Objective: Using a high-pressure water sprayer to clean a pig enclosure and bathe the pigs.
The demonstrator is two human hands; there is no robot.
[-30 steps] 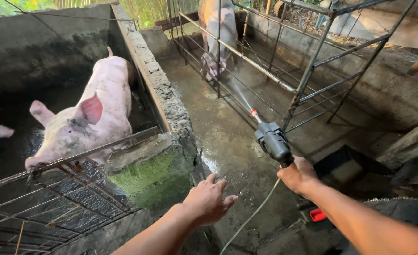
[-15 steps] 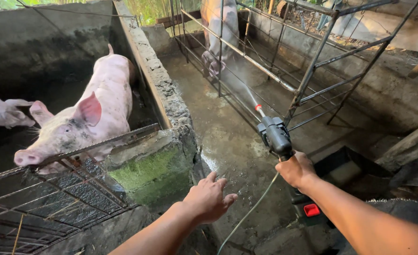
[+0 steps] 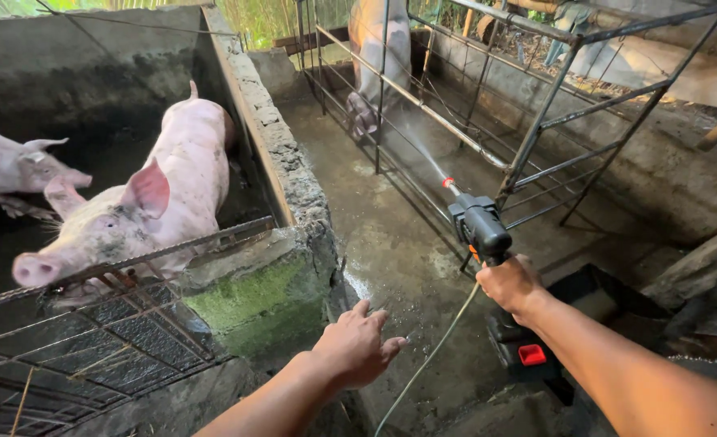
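My right hand [image 3: 511, 285] clenches the black pistol-shaped spray gun [image 3: 480, 228], jetting toward the caged pink pig [image 3: 379, 57]; my left hand [image 3: 357, 344] hovers spread, empty. The trailing pale hose [image 3: 427, 372] risks snagging.

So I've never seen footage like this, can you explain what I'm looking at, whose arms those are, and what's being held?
The camera sits on a person's head and looks down, so both arms are their own. The right hand grips a black spray gun with a thin hose, shooting water toward a pig inside a metal-bar crate. The left hand is open, holding nothing, above the wet concrete floor. Left of a rough concrete wall, two more pigs stand in a pen.
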